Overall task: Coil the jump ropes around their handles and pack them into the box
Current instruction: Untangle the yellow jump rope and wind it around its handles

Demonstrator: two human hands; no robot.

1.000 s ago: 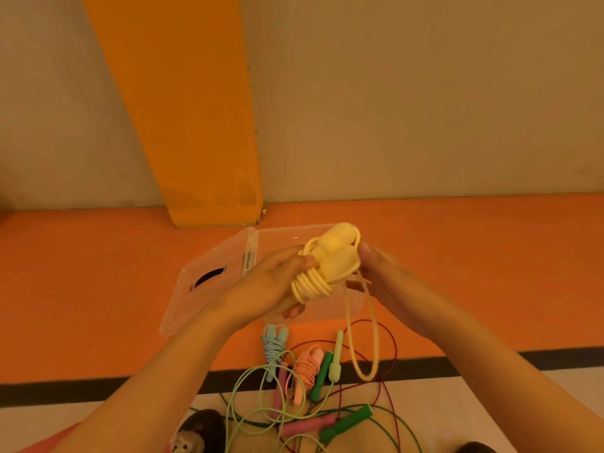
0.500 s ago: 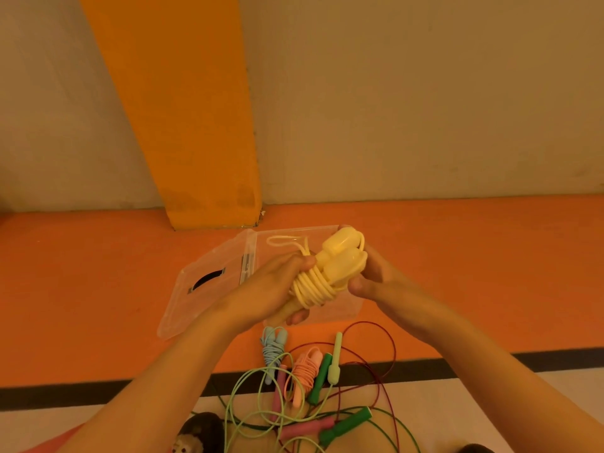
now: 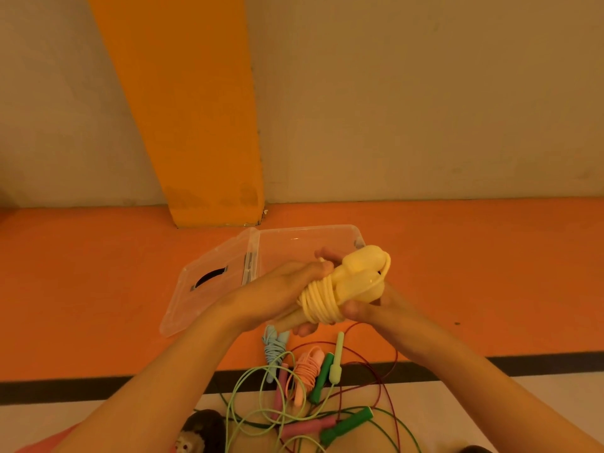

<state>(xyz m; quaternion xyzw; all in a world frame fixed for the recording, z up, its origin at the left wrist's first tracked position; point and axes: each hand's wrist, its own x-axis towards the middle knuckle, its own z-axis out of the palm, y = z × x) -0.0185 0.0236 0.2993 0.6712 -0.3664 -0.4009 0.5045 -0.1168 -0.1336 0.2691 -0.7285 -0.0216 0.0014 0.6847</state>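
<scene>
Nearest, loose ropes lie tangled on the floor: green handles (image 3: 346,426), a pink handle (image 3: 307,431) and a pale green cord (image 3: 258,380). Just beyond lie a coiled pink rope (image 3: 309,367) and, to its left, a coiled blue rope (image 3: 274,348). Above these, the yellow jump rope (image 3: 346,289), its cord wound round both handles, is held in the air. The left hand (image 3: 271,299) grips its lower end; the right hand (image 3: 376,308) clasps the coils, thumb pressed against them. Behind stands the clear box (image 3: 294,237), its lid (image 3: 196,289) open leftward. Farthest, an orange pillar (image 3: 196,109) meets the wall.
</scene>
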